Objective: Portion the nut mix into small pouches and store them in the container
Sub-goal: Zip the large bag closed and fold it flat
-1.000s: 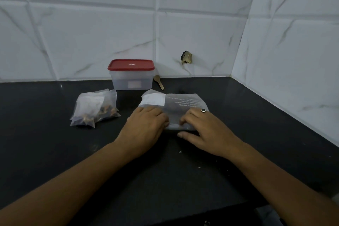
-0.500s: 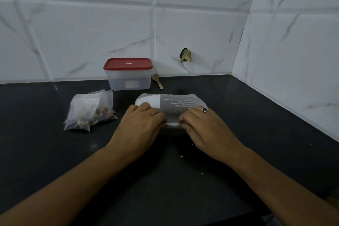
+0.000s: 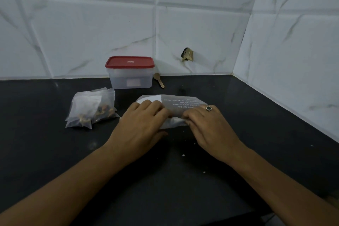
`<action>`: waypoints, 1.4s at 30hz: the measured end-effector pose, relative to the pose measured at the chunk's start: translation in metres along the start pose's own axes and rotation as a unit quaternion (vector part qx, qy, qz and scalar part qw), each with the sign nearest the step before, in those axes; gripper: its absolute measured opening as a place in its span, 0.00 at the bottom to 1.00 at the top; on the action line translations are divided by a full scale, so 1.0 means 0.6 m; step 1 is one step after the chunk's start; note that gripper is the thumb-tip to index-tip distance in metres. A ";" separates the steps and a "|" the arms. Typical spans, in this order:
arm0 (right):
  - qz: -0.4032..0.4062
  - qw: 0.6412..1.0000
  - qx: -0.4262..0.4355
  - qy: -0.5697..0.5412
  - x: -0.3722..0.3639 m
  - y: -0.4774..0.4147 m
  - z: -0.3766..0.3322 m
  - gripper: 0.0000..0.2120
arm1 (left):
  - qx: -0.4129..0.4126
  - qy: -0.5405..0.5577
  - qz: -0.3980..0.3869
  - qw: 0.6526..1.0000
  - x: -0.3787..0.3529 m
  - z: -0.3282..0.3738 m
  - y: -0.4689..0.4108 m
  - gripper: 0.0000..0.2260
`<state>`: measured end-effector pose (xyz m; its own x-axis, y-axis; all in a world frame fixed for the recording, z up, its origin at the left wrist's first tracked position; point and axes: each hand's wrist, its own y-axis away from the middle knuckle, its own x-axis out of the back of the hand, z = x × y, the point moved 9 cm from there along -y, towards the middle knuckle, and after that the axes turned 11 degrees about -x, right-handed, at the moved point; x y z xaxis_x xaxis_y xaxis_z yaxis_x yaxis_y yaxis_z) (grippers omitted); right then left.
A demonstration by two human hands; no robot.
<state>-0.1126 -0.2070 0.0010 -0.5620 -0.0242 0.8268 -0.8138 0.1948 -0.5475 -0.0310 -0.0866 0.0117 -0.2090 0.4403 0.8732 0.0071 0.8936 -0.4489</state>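
black stone countertop [image 3: 256, 115] runs into a corner of white marble-look wall tiles [image 3: 91, 33]. near the middle of the counter lies a frosted plastic bag [image 3: 180, 102] with lines of white print, its near edge folded over toward the person. the left hand [image 3: 145, 124] lies over the bag's left end, fingers curled down onto the fold and gripping it. the right hand [image 3: 207, 126], a dark-stoned ring [image 3: 208, 108] on one finger, pinches the same fold at the bag's right end with bent fingertips. the two hands sit just beside each other.

at 9 o'clock from the bag, apart from it, small clear pouches [image 3: 89, 108] holding nut mix lie overlapped in a heap; their number cannot be told. at 11 o'clock, against the wall, stands the clear container [image 3: 130, 80] with its red lid [image 3: 129, 62] on. a small wooden spoon [image 3: 159, 80] lies just beside the container at its 3 o'clock. a ragged hole [image 3: 187, 54] marks the wall at 12 o'clock above the bag. pale crumbs [image 3: 183, 155] dot the counter at 6 o'clock from the right hand.
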 end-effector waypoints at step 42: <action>0.010 1.000 0.006 -0.019 0.009 0.003 -0.011 0.11 | -0.003 -0.026 -0.009 1.000 -0.001 0.002 -0.008 0.10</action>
<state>-0.1160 -0.2001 0.0052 -0.5838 -0.0583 0.8098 -0.8036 0.1842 -0.5660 -0.0323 -0.0912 0.0132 -0.2596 0.4191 0.8700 0.0081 0.9018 -0.4320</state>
